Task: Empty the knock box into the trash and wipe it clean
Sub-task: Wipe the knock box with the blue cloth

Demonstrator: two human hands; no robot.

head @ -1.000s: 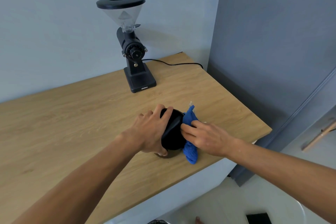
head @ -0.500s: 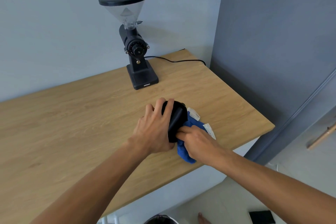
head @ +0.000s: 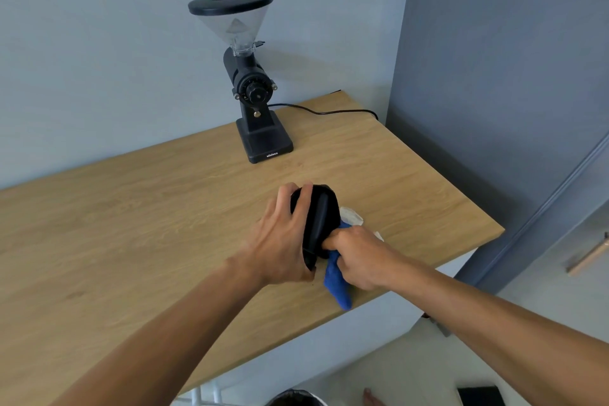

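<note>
The black knock box (head: 321,217) lies tipped on its side on the wooden table (head: 131,224), near the right front corner. My left hand (head: 283,241) grips its body from the left, fingers over the top. My right hand (head: 359,257) holds a blue cloth (head: 337,287) and pushes it into the box's mouth from the right. The cloth's tail hangs down to the table edge, and its white labels (head: 352,216) stick out behind my right hand. The inside of the box is hidden. A trash bin's rim (head: 295,397) shows on the floor at the bottom edge.
A black coffee grinder (head: 253,92) with a clear hopper stands at the back of the table, its cord (head: 329,110) trailing right to the wall. A grey wall or cabinet panel (head: 494,76) rises at the right. A dark flat object (head: 478,395) lies on the floor.
My right hand has pushed the blue cloth deeper into the knock box's mouth. My left hand has shifted its grip a little on the box. The view has moved closer.
</note>
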